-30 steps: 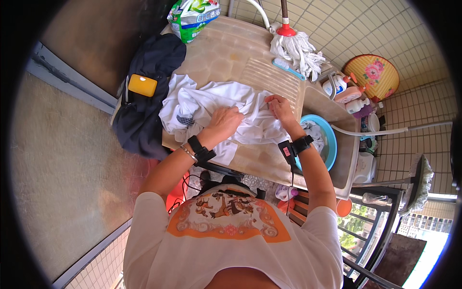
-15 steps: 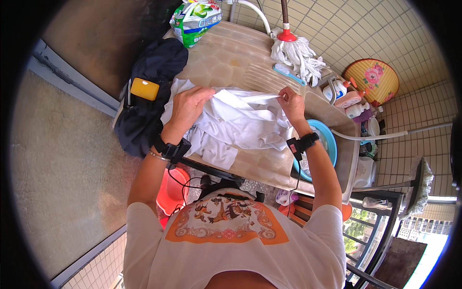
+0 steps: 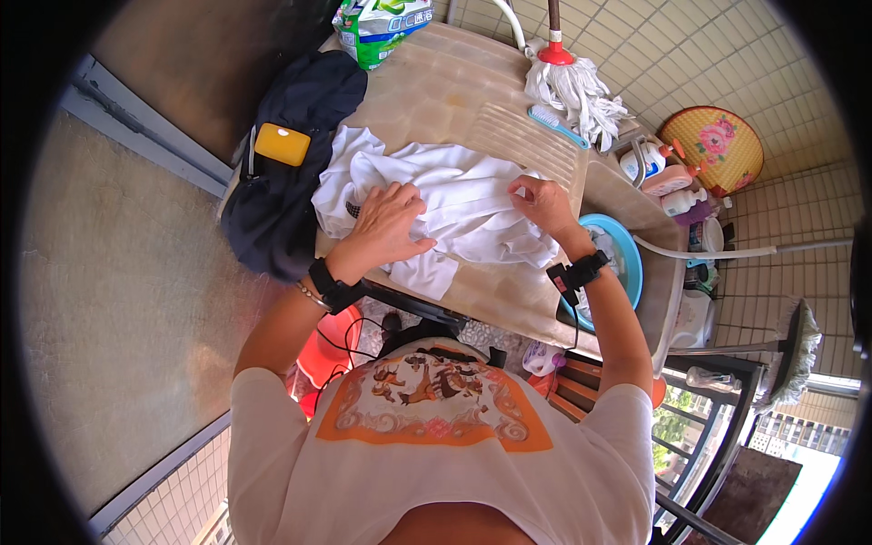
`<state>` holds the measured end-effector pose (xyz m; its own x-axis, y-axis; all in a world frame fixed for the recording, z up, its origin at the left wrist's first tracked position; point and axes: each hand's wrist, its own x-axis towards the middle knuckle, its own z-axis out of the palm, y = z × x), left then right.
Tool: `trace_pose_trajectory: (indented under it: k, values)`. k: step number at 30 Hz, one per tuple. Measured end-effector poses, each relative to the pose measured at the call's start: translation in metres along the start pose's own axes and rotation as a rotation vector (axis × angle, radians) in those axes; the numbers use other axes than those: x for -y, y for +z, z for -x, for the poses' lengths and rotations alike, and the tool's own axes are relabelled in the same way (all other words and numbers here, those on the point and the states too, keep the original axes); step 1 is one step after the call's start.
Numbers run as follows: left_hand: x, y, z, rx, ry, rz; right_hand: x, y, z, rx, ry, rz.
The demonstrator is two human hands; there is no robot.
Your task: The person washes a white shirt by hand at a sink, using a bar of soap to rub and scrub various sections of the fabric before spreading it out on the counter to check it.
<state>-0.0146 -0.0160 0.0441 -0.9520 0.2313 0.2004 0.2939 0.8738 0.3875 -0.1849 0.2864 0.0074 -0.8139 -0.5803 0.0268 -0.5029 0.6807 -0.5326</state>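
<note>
A crumpled white garment (image 3: 463,186) lies spread over the beige washing slab (image 3: 427,100), with a small dark patch showing near its left end. Resting on that fabric, my left hand (image 3: 389,222) is open, its fingers spread and palm down. At the garment's right end my right hand (image 3: 545,207) has its fingers bent, with a gap between thumb and forefinger and no cloth visible in it. Both wrists carry black straps with cables.
Dark clothing (image 3: 291,173) with a yellow soap box (image 3: 282,143) on it lies left. A blue basin (image 3: 629,263) sits in the sink at right. Behind are a blue brush (image 3: 556,125), a mop head (image 3: 577,91), bottles (image 3: 668,173) and a green detergent bag (image 3: 377,36).
The stretched edge of the white garment has been let go and now lies down. My left hand moved right and nearer to me, opening flat; my right hand loosened its pinch and lowered slightly.
</note>
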Motion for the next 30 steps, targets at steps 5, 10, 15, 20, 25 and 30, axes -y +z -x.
trace_pose_trajectory:
  k: [5,10,15,20,25,30]
  values:
    - [0.014,0.032,0.004,-0.028,-0.102,-0.01,0.024,0.031,-0.008,0.234,-0.029,0.037]
    - [0.011,0.03,0.008,0.103,-0.253,0.046,0.021,0.032,-0.012,0.247,-0.064,0.179]
    - [0.012,0.033,0.004,0.196,-0.255,0.101,0.016,0.028,-0.015,0.253,-0.072,0.223]
    - [0.012,0.039,-0.01,0.17,-0.225,0.21,0.01,0.02,-0.016,0.231,-0.079,0.227]
    - [0.001,0.012,-0.045,-0.057,-0.355,0.203,0.011,0.0,-0.014,-0.043,0.004,0.096]
    - [0.004,-0.001,-0.076,-0.206,-0.411,0.241,0.002,-0.008,0.002,0.013,0.042,0.004]
